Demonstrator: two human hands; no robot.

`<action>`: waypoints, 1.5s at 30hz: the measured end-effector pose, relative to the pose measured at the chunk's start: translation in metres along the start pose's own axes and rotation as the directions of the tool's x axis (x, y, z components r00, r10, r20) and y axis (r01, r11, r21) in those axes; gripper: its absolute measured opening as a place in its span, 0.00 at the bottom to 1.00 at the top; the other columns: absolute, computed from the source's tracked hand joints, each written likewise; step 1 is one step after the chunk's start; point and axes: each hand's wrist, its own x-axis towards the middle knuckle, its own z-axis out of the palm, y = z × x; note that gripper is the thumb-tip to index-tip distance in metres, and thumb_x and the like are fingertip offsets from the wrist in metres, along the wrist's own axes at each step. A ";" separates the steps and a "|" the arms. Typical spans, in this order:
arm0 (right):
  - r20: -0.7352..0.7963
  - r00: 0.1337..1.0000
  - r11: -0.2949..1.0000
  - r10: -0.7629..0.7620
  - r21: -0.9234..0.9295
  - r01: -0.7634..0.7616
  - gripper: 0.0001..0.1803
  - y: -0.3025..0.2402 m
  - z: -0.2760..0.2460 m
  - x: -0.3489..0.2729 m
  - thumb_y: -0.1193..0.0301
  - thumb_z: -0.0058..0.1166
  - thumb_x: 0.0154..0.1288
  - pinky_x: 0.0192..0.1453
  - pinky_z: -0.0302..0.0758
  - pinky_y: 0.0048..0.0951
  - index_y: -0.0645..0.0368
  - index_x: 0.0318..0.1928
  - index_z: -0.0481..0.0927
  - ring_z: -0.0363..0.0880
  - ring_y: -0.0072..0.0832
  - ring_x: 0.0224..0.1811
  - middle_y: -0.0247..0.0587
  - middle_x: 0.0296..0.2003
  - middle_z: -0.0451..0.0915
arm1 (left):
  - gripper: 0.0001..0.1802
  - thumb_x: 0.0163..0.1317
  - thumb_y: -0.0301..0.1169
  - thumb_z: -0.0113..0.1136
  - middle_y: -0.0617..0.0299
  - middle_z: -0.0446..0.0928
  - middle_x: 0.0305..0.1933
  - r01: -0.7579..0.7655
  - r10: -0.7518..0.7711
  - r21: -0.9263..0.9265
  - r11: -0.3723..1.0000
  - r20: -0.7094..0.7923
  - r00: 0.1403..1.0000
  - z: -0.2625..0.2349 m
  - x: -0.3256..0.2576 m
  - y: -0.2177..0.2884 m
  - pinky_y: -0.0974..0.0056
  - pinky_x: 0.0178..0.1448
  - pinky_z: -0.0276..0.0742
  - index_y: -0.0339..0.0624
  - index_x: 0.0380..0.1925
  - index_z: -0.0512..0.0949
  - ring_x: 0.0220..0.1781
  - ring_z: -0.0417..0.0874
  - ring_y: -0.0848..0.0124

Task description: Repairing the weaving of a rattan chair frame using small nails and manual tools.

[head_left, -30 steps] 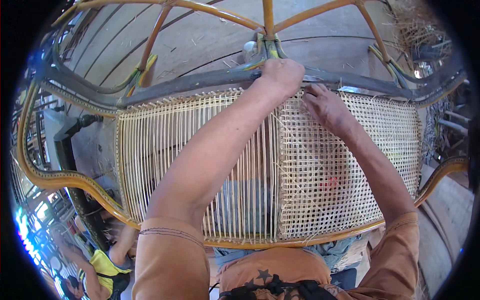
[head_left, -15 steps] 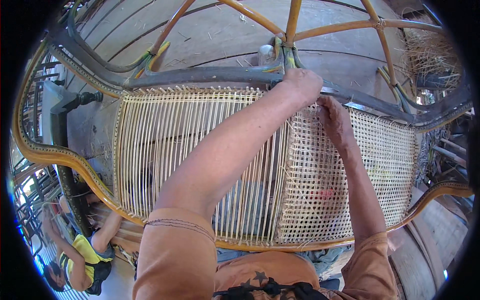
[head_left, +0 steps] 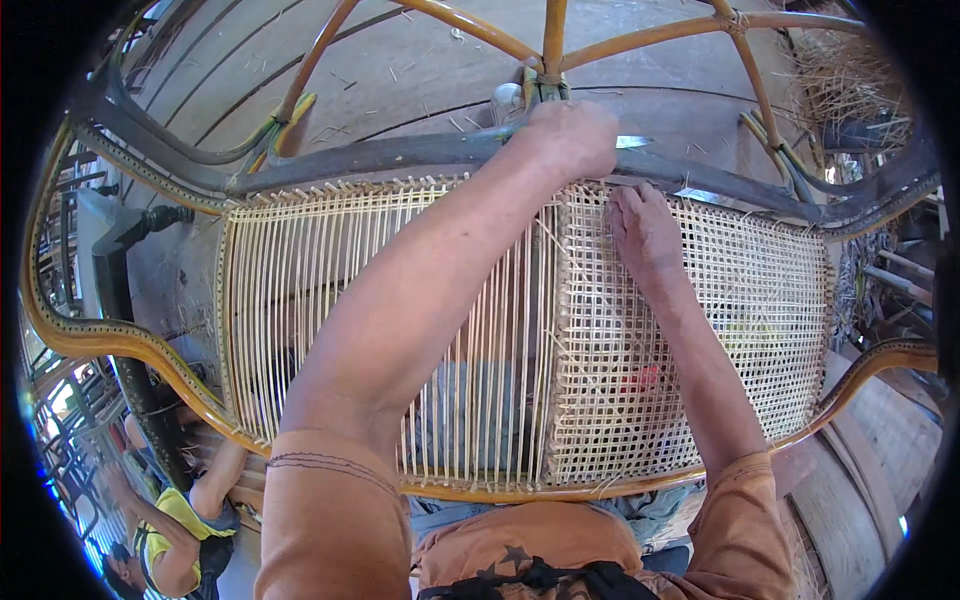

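Observation:
A cane-woven panel (head_left: 700, 300) spans the wooden frame in front of me. Its right part is a dense open-square mesh, while the left part carries mostly lengthwise cane strands (head_left: 330, 250). My left hand (head_left: 575, 140) is a fist over the dark far rail (head_left: 400, 150). Out of its right side sticks the pointed, shiny blade of a knife (head_left: 632, 142); the handle is hidden in the fist. Just below the rail, my right hand (head_left: 645, 225) rests at the mesh's far edge with fingers curled. What its fingertips hold, if anything, I cannot make out.
Curved wooden rails (head_left: 130, 340) bound the panel on both sides. Brown poles (head_left: 640, 48) rise beyond the far rail, near a small glass jar (head_left: 507, 100). A person in a yellow top (head_left: 175, 535) sits at lower left. Dry straw (head_left: 845, 80) lies at upper right.
My left hand has moved up and slightly left, away from the right hand, and the blade now shows clear of the rail. My right fingers have come lower onto the mesh edge.

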 end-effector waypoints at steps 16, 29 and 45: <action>-0.018 0.999 0.998 0.039 -0.052 -0.040 0.04 -0.003 -0.006 -0.004 0.73 0.52 0.57 0.40 0.72 0.40 0.57 0.34 0.75 0.71 0.41 0.37 0.42 0.32 0.71 | 0.14 0.51 0.31 0.49 0.42 0.79 0.37 0.191 -0.198 -0.219 0.957 -0.007 0.980 0.028 -0.008 -0.039 0.49 0.49 0.75 0.36 0.31 0.81 0.43 0.81 0.49; 0.005 0.820 0.675 0.573 0.564 -0.476 0.10 0.049 -0.047 -0.035 0.70 0.52 0.64 0.46 0.72 0.25 0.61 0.42 0.79 0.78 0.27 0.39 0.40 0.37 0.80 | 0.15 0.55 0.37 0.53 0.56 0.73 0.19 0.080 -0.147 -0.410 0.909 -0.135 0.980 0.045 -0.011 -0.041 0.60 0.32 0.70 0.33 0.25 0.75 0.22 0.75 0.68; -0.161 0.840 0.781 0.519 0.489 -0.389 0.07 0.036 -0.032 -0.031 0.72 0.53 0.61 0.44 0.74 0.27 0.60 0.39 0.79 0.78 0.33 0.37 0.43 0.34 0.78 | 0.17 0.50 0.41 0.63 0.49 0.77 0.29 0.122 -0.142 -0.223 0.967 -0.076 0.987 0.036 -0.012 -0.026 0.57 0.40 0.71 0.35 0.24 0.75 0.33 0.79 0.60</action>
